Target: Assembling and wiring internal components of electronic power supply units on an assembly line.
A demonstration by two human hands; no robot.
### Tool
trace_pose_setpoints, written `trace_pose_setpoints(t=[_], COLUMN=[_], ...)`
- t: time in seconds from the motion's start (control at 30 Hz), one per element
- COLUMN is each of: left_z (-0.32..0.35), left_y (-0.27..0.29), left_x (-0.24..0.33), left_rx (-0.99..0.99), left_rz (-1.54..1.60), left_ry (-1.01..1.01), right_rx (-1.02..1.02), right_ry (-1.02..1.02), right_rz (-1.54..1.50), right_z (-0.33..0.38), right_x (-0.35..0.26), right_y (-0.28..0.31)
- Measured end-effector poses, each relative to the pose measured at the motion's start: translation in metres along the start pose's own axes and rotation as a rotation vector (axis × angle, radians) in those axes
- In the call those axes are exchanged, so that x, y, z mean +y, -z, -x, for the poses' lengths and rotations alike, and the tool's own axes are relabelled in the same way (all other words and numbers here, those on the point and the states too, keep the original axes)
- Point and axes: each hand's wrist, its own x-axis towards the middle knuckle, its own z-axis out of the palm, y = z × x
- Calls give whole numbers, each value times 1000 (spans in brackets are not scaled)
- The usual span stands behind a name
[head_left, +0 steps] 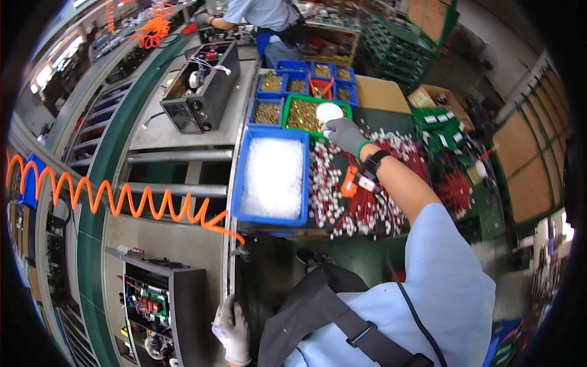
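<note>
Grey-gloved left hand (pixel 231 330) down at the near edge, fingers loosely curled and resting flat against the side of a black open-topped metal chassis (pixel 165 306) with green circuit boards and coloured wires inside; nothing gripped. Little free room there, between chassis edge and dark apron. Just beyond, a coiled orange air hose (pixel 122 205) stretched across the grey conveyor rails (pixel 171 156), with bare metal plate either side. Further right, a blue rectangular plastic tray of clear white small parts (pixel 273 177), its rim touching a heap of red wires with white plug ends (pixel 367 183) spread over the green bench. Over that heap, the right forearm with an orange wrist strap. Grey-gloved right hand (pixel 344 134) at the rim of a green plastic bin of brass-coloured screws (pixel 302 115), fingers closed around a small round white cup (pixel 329 112), held over the bin's right end. Behind, a row of small blue bins (pixel 293 82) packed edge to edge. Far off, a second black chassis (pixel 202 88) and another person in a pale blue shirt (pixel 260 15).
</note>
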Motion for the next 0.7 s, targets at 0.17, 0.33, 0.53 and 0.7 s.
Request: trace_pose_setpoints(t=[0.17,0.33,0.53,0.7], left_z=[5,-12,-26,-62], left_y=[-21,-67,-77,-86], left_x=[66,90,121,127], left_rx=[-8,-106,-68,-96], left_rz=[162,-117,-171,-176], left_ry=[637,257,399,188], right_rx=[-154,-307,-370,-288], right_ry=[-187,-107,68,187], right_rz=[25,259,208,181], right_z=[-130,-172,-188,-200], right_x=[17,11,32,68], right_y=[-45,-69,-80,-98])
